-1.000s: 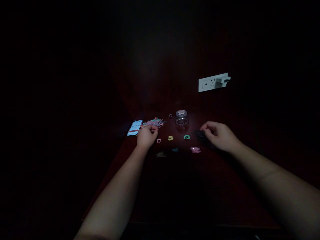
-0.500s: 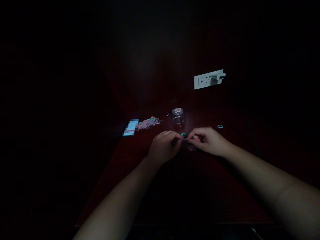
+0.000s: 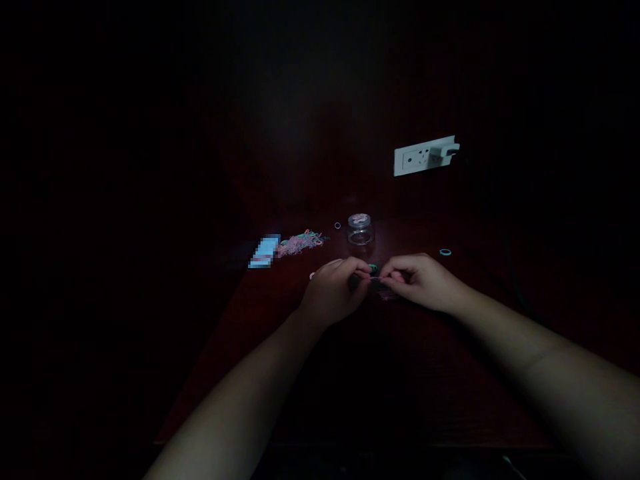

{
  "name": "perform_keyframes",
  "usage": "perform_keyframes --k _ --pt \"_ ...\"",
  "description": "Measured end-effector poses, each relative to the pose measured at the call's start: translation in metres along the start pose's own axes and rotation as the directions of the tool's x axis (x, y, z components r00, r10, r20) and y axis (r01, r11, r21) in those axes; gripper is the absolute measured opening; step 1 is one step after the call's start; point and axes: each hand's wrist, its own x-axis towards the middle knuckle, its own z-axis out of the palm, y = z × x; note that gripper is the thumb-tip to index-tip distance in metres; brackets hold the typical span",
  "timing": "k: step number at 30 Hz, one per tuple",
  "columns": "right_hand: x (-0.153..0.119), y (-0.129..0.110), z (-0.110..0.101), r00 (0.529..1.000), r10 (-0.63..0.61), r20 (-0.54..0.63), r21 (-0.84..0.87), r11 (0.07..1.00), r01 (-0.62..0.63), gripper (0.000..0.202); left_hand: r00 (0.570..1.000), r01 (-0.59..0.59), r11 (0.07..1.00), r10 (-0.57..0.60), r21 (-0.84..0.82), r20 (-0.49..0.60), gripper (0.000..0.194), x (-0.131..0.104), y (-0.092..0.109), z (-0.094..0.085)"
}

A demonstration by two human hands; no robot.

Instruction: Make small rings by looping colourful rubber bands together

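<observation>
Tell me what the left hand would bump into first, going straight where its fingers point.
Likely the right hand, just across the gap spanned by a thin band, though depth is hard to judge.

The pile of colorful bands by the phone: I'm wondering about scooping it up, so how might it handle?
The pile would probably be floppy, since its thin loops look bent every way. It is likely light for its spread, being slender strands. Lifting one band might drag others along, as they overlap heavily.

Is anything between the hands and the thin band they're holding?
Nothing visible: the left hand and right hand both appear to pinch the thin band directly. The green bands show just beyond it, not between.
</observation>
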Motion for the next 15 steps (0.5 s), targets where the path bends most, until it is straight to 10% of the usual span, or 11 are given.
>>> perform_keyframes --k 15 --pt "0.0001 -0.0003 0.0016 1.000 0.002 -0.011 0.036 0.999 -0.002 0.022 0.994 -0.087 0.996 0.085 0.032 0.065 0.015 0.0007 -0.0018 0.0005"
